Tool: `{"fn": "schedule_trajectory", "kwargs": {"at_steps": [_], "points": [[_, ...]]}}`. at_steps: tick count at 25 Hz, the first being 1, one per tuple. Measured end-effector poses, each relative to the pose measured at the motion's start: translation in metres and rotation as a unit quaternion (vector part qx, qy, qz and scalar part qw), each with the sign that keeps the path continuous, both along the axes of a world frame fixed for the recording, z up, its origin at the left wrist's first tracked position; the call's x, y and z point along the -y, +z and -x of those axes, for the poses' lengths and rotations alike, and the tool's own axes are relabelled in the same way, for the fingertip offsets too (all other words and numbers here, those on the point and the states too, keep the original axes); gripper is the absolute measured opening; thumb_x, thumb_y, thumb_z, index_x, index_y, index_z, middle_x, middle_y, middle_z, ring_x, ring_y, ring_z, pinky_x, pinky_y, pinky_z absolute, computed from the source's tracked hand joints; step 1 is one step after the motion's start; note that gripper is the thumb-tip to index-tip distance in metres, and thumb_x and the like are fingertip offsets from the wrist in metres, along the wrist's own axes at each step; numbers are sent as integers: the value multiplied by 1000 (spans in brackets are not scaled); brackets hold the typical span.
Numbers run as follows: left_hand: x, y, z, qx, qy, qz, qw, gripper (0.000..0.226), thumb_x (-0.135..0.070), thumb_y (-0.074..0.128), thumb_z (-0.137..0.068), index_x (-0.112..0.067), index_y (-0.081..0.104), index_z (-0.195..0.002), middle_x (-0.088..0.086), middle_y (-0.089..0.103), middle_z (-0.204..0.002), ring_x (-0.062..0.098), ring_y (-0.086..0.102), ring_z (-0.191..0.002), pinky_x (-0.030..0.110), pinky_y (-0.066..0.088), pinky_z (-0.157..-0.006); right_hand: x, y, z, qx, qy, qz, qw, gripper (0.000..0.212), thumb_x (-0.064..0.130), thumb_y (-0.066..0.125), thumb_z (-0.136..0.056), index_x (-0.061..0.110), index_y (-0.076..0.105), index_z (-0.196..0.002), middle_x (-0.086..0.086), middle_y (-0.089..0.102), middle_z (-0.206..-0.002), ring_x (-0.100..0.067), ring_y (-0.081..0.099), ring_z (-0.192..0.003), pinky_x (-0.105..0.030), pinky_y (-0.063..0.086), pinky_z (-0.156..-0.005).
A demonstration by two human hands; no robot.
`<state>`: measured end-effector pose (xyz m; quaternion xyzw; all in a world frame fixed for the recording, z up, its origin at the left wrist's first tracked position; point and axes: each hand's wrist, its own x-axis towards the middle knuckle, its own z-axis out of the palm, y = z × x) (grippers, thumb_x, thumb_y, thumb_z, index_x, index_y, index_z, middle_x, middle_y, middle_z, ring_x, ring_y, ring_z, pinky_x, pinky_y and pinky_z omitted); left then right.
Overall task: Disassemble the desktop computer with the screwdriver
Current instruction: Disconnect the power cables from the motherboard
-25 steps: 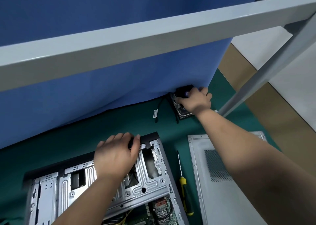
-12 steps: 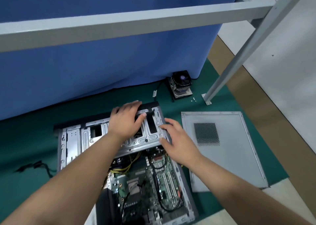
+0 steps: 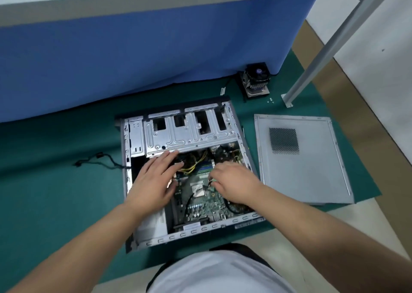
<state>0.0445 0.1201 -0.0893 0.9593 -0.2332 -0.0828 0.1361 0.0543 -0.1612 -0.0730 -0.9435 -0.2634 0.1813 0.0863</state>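
Observation:
The desktop computer case (image 3: 133,136) lies open on the green mat, with the motherboard (image 3: 200,203) and yellow cables (image 3: 191,168) exposed. My left hand (image 3: 153,181) reaches inside with spread, straight fingers, touching the cables under the silver drive cage (image 3: 189,134). My right hand (image 3: 234,181) hovers over the motherboard, its curled fingertips pinching a small dark connector (image 3: 209,182) beside the CPU socket. Only a thin sliver of the screwdriver (image 3: 242,130) shows beside the case's right wall.
The removed side panel (image 3: 301,159) lies to the right of the case. A CPU cooler fan (image 3: 256,79) stands at the back by the blue curtain, with loose screws (image 3: 270,100) and a metal frame leg (image 3: 287,101) nearby. A black cable (image 3: 98,159) trails left.
My right hand left the cooler fan at the back and came into the case. My left hand moved off the drive cage down onto the cables. The camera tilted down.

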Motion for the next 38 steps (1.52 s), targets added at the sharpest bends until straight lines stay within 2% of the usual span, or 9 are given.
{"fn": "schedule_trajectory", "kwargs": {"at_steps": [3,7,11,15,21,25,31,35,38], "points": [[-6,3,18,-17,6,-36,999,45,-45,46,-99,-35,52,-143,-8,28,-167,15,19,-155,45,25,-122,-37,-10,-1,-203,-104,63,971,36,37,55,-103,13,62,-128,-11,63,-121,-31,62,-111,-40,54,-90],[-1,8,19,-56,13,-69,996,41,-54,38,-99,-43,63,-130,-21,53,-146,10,30,-150,40,30,-113,-56,-14,-1,-243,-222,-38,943,14,27,66,-99,18,76,-104,-2,72,-105,-19,66,-89,-29,51,-76],[3,14,22,-85,-30,-78,993,41,-62,46,-94,-44,64,-126,-30,56,-138,14,24,-152,44,23,-115,-73,15,6,-293,-190,-127,929,5,29,76,-89,33,77,-88,18,68,-82,-2,60,-73,-22,43,-61],[-11,19,31,-151,-79,-25,985,27,-56,57,-90,-39,76,-96,-38,60,-122,13,12,-154,42,8,-121,-96,28,23,-307,-117,-125,936,3,32,78,-86,32,80,-87,21,68,-81,1,59,-79,-24,46,-69],[-29,29,28,-220,-120,-11,968,21,-53,69,-88,-33,75,-90,-36,58,-124,6,-3,-154,41,-7,-123,-110,37,36,-330,-133,-148,923,10,27,85,-78,22,80,-85,14,70,-77,1,56,-64,-23,45,-59],[-28,29,31,-244,-92,38,965,14,-52,77,-81,-39,74,-76,-43,59,-114,2,-2,-152,43,-17,-121,-104,38,37,-321,-81,-109,937,10,23,83,-78,21,77,-86,9,71,-83,-8,61,-73,-25,47,-64],[-30,31,36,-256,-101,35,961,18,-60,71,-84,-44,78,-82,-50,45,-126,-4,-17,-150,49,-28,-117,-86,35,38,-360,-46,-108,925,18,28,81,-80,35,70,-91,14,65,-83,-5,62,-73,-24,45,-61],[-35,32,33,-271,-98,49,956,25,-65,57,-92,-51,74,-79,-43,43,-140,-9,-20,-148,41,-27,-116,-34,45,8,-339,-167,-158,912,22,24,73,-91,39,70,-107,16,70,-103,4,66,-83,-12,47,-66],[-27,31,30,-230,-45,67,970,25,-59,54,-97,-47,75,-89,-42,54,-128,-2,9,-152,40,-9,-120,-6,34,-3,-251,-245,-110,930,9,27,66,-97,29,71,-104,16,66,-99,-5,63,-90,-20,46,-70]]}}
